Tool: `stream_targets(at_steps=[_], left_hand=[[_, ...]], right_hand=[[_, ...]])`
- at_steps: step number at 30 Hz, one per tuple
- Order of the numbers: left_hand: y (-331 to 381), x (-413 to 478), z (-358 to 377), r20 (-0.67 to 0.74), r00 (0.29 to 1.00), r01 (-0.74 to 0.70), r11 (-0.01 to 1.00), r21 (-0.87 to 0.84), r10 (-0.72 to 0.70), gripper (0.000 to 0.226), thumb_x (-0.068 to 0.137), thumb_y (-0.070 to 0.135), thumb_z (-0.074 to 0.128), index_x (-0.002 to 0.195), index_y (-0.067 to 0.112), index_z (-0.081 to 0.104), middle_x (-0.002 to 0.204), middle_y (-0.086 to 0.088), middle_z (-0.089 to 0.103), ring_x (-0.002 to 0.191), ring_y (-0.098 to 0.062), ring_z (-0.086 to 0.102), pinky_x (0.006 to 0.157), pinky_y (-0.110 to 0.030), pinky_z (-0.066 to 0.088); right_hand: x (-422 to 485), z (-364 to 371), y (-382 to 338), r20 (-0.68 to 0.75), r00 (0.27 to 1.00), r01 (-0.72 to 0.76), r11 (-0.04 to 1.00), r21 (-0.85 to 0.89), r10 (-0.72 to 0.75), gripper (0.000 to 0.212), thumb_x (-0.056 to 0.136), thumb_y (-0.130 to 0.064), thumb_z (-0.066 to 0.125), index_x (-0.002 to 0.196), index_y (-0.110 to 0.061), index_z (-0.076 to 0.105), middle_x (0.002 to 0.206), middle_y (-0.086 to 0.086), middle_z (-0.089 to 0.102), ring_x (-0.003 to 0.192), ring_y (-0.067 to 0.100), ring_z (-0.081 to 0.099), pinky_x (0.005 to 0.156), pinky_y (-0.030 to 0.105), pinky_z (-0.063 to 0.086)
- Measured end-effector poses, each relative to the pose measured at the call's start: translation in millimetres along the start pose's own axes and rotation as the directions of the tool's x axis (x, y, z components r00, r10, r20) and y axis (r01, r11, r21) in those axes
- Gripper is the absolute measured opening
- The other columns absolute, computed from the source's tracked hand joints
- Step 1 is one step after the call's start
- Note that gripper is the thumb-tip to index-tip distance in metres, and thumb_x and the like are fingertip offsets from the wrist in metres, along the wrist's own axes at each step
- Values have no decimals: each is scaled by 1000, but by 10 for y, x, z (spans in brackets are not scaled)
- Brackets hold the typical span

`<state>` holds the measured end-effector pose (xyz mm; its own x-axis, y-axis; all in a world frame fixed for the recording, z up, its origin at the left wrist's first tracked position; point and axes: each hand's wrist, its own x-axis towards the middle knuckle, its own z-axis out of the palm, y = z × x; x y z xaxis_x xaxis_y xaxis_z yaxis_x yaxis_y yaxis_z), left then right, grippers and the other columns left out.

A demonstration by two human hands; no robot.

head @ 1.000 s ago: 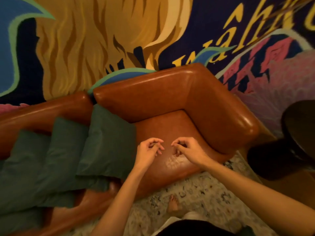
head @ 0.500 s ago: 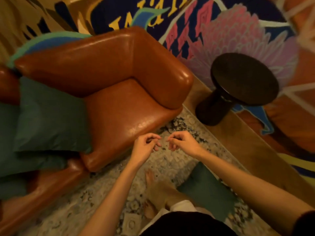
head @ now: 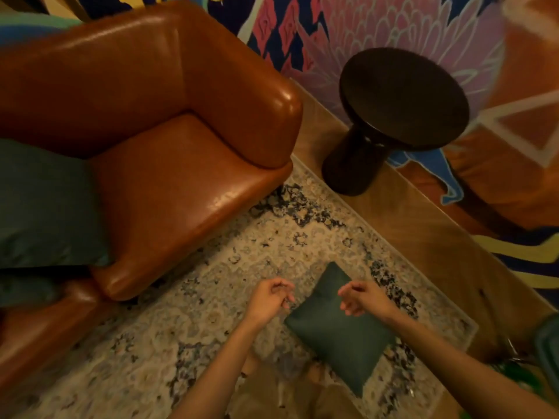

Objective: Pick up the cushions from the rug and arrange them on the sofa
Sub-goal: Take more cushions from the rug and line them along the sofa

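Observation:
A dark green cushion lies flat on the patterned rug in front of me. My left hand hovers just left of it, fingers loosely curled and holding nothing. My right hand hangs over its upper right edge, also curled and holding nothing. The brown leather sofa fills the upper left. A green cushion leans against its back at the far left, with another green cushion partly seen below it.
A dark round side table stands on the wooden floor to the right of the sofa arm. A painted mural wall runs behind. A green object sits at the right edge. My legs are at the bottom.
My view has swung right and down from the sofa seat to the rug. Both hands have dropped from over the seat to either side of the cushion on the rug.

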<state>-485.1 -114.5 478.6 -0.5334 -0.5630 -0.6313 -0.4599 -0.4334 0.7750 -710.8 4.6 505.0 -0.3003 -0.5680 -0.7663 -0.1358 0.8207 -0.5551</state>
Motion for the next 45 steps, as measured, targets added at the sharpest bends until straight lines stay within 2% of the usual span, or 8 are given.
stream_targets(at_steps=[14,18,20,22,27,35,40,45], left_hand=[[-2466,3059,1388,-48,970,240,970,45,-238,26,91,-6,49,75,10,61,48,1,64,48,-20,53,43,-21,45],[-3356,3481,1656,-100,923,379,922,73,-372,21,90,2,54,75,14,62,79,-17,66,54,-19,58,47,-19,47],[-3791,3489,1678,-152,873,480,873,90,-464,9,89,8,59,90,13,66,101,-19,66,87,-31,66,71,-26,53],[-4236,3488,1697,-190,821,567,808,157,-539,40,88,15,62,126,6,55,129,-16,56,120,-35,54,97,-35,46],[-4460,3403,1876,-121,688,645,679,-351,-716,74,80,22,75,140,-1,38,138,-12,47,127,-39,46,104,-45,41],[-3988,3315,2135,-123,818,485,789,-378,-562,36,87,18,67,120,4,60,120,-13,64,98,-27,61,77,-31,50],[-3278,3238,2258,-134,959,215,948,-236,-251,41,61,57,73,89,26,74,95,2,75,89,-20,70,86,-42,56],[-2434,3003,2035,-47,999,10,973,-233,-21,12,72,33,78,80,24,75,88,-6,76,87,-26,71,85,-50,56]], right_hand=[[2742,-709,2604,-14,973,-227,943,-245,230,20,97,-10,47,99,0,64,70,8,67,59,18,62,53,24,49],[3419,-738,2926,25,975,-204,932,-299,222,15,97,-11,49,93,-6,62,74,9,67,63,19,62,52,24,47],[3667,-723,3046,38,974,-201,927,-318,224,12,97,-12,51,90,-9,61,75,10,68,65,21,63,55,26,49],[3862,-698,3146,72,971,-185,912,-366,226,12,97,-14,52,94,-7,61,75,9,68,65,21,64,60,29,50],[4055,-646,3117,134,952,-230,931,-284,276,16,98,-15,49,101,-4,60,81,13,69,68,24,64,67,31,52],[3957,-578,2687,187,949,-194,937,-292,255,17,96,-15,52,104,-4,62,86,15,71,72,24,66,67,29,53],[3789,-536,2298,213,960,-69,893,-444,180,15,92,-10,57,104,-5,64,88,14,71,75,22,65,65,29,51],[3401,-432,1743,324,938,337,549,-765,-124,54,71,-25,75,120,-16,53,113,6,50,97,21,50,79,30,43]])
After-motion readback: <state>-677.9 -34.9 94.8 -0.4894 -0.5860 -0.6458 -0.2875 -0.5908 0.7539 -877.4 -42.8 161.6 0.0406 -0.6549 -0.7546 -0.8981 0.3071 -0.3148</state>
